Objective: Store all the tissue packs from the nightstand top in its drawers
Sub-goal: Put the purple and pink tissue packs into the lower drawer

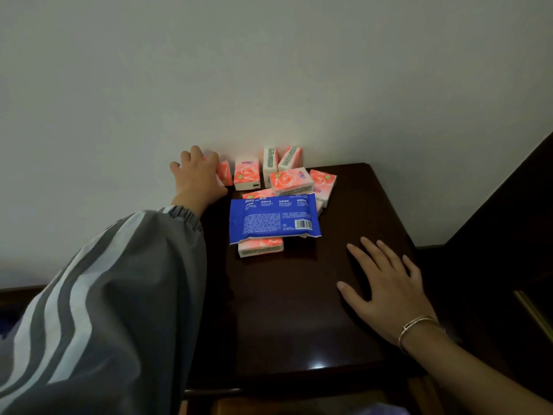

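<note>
Several pink tissue packs (291, 181) lie heaped at the back of the dark wooden nightstand (287, 310), near the wall. A larger blue wipes pack (273, 218) lies flat on top of some of them, with one pink pack (261, 247) sticking out under its front edge. My left hand (196, 175), in a grey striped sleeve, reaches to the back left corner and its fingers curl over the leftmost pink pack (224, 172). My right hand (386, 287) rests flat on the nightstand top at the right, fingers spread, holding nothing. The drawers are out of sight.
A pale wall rises right behind the nightstand. A dark wooden headboard (508, 223) stands close on the right. The nightstand's front edge (299, 381) is near the bottom of the view. A bracelet circles my right wrist (419, 327).
</note>
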Demonstrator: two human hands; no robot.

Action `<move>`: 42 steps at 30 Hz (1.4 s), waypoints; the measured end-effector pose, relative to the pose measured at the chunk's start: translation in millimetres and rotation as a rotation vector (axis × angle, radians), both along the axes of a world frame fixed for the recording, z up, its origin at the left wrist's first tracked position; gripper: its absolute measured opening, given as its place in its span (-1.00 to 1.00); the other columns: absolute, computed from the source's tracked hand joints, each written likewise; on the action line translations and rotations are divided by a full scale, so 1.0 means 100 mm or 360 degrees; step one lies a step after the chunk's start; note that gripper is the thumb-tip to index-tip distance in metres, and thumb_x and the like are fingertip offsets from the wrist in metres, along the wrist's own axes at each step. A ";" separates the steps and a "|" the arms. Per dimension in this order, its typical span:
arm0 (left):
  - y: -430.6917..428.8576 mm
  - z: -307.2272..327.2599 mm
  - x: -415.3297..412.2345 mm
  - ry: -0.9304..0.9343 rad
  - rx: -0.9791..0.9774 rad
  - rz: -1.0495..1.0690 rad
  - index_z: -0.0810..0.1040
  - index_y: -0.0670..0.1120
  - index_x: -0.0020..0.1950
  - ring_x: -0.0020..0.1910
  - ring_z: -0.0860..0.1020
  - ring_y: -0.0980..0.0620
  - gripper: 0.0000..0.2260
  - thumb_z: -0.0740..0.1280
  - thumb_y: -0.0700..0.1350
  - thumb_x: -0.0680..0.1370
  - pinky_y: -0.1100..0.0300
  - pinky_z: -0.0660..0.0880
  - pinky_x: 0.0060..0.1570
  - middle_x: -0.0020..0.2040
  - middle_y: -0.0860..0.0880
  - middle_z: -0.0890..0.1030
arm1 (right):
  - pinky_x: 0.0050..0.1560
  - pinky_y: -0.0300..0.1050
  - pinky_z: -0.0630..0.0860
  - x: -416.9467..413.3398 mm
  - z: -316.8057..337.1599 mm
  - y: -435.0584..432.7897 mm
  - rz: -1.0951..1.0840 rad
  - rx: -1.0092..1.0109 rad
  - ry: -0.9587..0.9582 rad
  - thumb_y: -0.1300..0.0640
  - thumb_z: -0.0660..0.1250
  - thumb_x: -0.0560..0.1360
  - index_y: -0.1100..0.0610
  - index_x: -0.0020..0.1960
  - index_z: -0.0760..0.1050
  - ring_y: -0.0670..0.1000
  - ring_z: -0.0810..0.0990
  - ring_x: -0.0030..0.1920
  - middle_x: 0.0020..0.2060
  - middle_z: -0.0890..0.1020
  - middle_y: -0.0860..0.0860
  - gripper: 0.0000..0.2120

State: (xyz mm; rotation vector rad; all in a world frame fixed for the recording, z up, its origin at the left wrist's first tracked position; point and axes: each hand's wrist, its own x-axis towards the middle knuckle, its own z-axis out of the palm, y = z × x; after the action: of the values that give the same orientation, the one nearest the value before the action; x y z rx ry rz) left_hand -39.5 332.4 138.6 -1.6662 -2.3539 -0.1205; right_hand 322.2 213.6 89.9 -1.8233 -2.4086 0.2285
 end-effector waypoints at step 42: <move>-1.89 -0.04 0.42 -0.0768 -0.0595 0.0085 0.36 0.03 0.22 0.23 0.37 -0.13 -0.31 0.42 0.35 0.22 -0.07 0.43 0.15 0.16 -0.06 0.41 | 0.10 0.02 0.42 -1.31 0.80 1.45 -0.0231 0.0156 0.0480 -0.23 0.38 0.31 0.07 0.27 0.32 0.18 0.52 0.15 0.17 0.54 0.11 -0.35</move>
State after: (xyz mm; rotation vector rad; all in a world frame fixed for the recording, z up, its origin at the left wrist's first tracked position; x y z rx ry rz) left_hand 2.4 143.3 134.3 -1.9100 -2.9240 -0.0832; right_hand 191.3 358.8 169.5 -1.7670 -2.0408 0.3380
